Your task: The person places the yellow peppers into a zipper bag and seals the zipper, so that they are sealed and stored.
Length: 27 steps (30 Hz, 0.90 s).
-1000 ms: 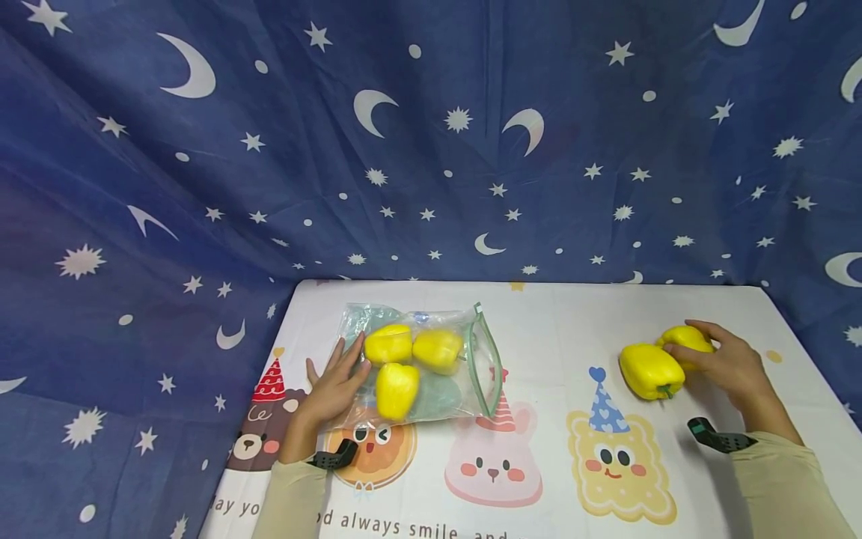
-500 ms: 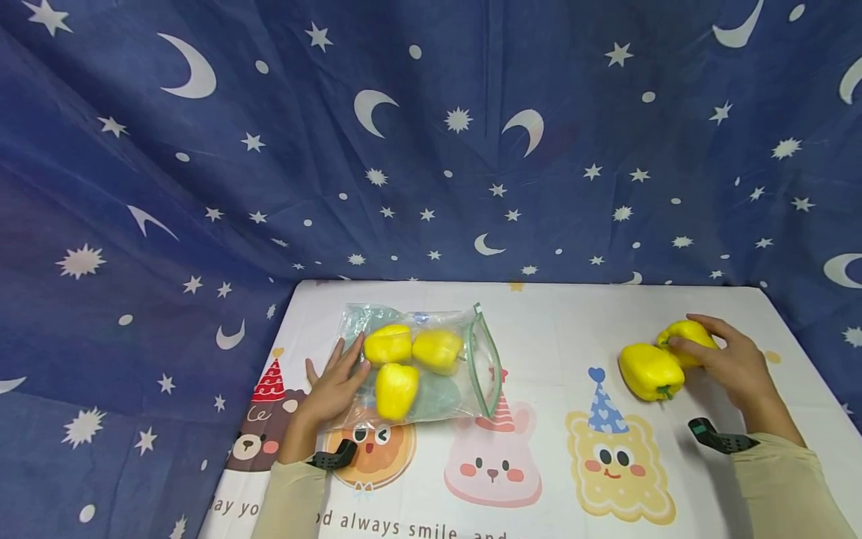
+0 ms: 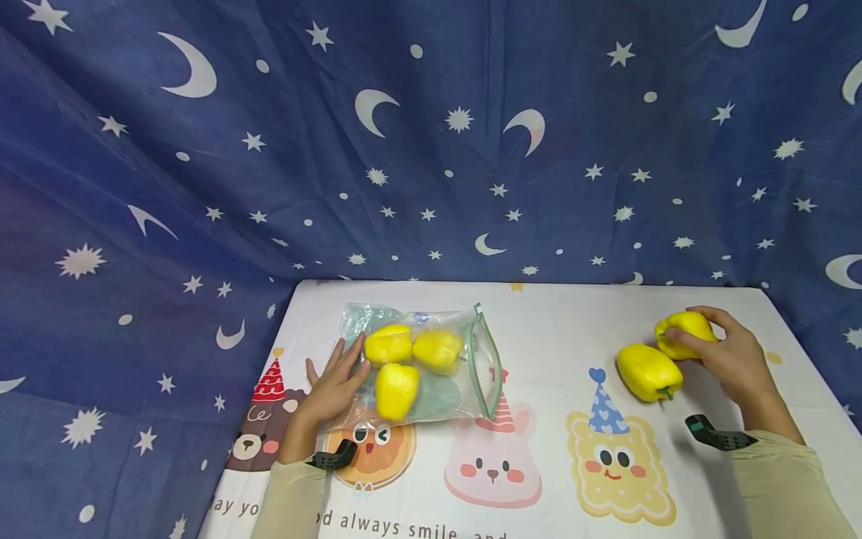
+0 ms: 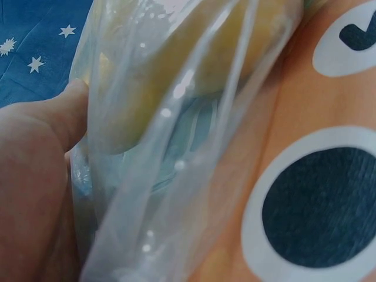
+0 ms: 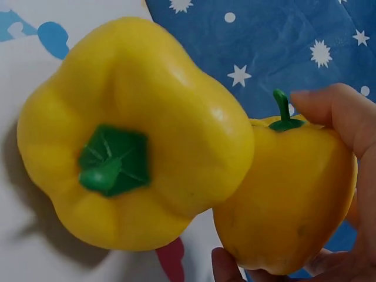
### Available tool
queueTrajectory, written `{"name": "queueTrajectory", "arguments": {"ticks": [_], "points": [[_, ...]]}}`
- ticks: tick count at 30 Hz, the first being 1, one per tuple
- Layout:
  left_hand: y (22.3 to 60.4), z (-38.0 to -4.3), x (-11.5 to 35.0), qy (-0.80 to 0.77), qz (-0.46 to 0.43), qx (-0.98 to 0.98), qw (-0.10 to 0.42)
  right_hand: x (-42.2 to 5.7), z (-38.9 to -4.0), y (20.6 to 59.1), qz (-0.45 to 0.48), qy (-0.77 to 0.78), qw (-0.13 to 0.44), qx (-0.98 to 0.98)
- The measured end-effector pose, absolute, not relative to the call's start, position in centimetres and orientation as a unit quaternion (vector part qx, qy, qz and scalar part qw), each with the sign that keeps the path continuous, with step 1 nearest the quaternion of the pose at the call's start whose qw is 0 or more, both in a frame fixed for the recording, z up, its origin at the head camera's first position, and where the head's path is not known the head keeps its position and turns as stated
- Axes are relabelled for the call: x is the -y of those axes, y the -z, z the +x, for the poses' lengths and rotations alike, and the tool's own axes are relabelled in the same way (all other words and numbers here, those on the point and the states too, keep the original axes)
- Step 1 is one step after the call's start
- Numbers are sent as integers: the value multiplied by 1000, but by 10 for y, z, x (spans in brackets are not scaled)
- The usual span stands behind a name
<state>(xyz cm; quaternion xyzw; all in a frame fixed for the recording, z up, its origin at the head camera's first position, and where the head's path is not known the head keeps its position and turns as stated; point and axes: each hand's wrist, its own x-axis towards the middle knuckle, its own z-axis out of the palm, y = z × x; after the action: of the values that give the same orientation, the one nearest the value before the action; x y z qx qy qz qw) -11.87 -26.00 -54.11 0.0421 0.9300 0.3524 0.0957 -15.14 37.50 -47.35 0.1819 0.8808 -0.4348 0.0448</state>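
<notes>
My left hand point(image 3: 337, 385) rests with spread, fairly straight fingers on the left part of a clear zip bag point(image 3: 438, 400). Inside the bag lie three yellow bell peppers point(image 3: 397, 391); its green-edged mouth points right and gapes a little. On the right, my right hand point(image 3: 737, 359) grips a yellow bell pepper point(image 3: 683, 333) between thumb and fingers. In the right wrist view, the gripped pepper point(image 5: 282, 194) shows its green stem near the thumb. Just in front and to the left, another yellow bell pepper point(image 3: 649, 373) lies on the table.
A white tablecloth point(image 3: 552, 337) with cartoon prints covers the table. Behind it and at the left hangs a dark blue curtain point(image 3: 431, 150) with moons and stars. Each wrist carries a black camera mount point(image 3: 717, 434).
My right hand has raised its pepper slightly, away from the neighbouring pepper, which has shifted a little left. The left hand and the bag stay where they were.
</notes>
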Motion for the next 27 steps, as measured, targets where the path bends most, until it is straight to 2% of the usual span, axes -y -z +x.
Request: {"name": "queueTrajectory", "arguments": {"ticks": [21,27], "points": [[542,-120,260,-360,44,-927,94,-342,-154,451,124,406,13,-905],[542,-120,260,-357,44,-928,94,-328,-156,444,100,407,22,-908]]}}
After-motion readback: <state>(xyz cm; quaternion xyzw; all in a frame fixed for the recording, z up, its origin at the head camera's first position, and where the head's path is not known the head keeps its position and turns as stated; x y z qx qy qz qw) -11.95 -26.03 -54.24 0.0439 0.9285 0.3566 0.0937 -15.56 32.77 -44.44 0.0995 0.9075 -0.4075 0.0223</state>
